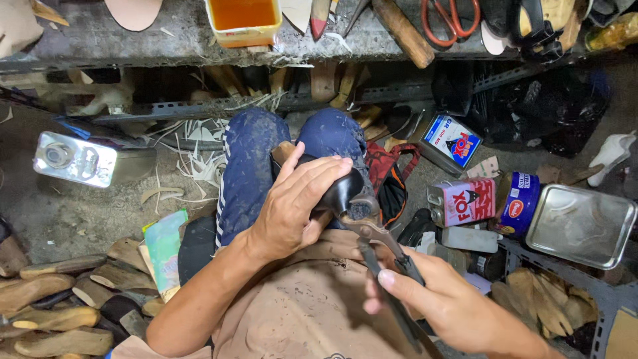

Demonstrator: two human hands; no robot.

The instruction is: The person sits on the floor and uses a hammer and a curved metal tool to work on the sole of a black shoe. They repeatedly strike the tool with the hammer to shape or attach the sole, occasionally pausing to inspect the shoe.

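Observation:
My left hand (292, 206) wraps over a black shoe upper (340, 189) stretched on a wooden last, held on my lap over blue trousers (249, 166). A bit of the last's wood shows at the far end. My right hand (435, 302) grips the handles of metal lasting pliers (372, 229), whose jaws touch the near edge of the black shoe.
A workbench edge (166, 46) at the top carries a yellow glue tub (243, 20), scissors (452, 16) and a wooden handle (403, 31). Metal cans (74, 158) (462, 201) and a metal tray (581, 226) lie on the floor. Wooden lasts (53, 312) pile at lower left.

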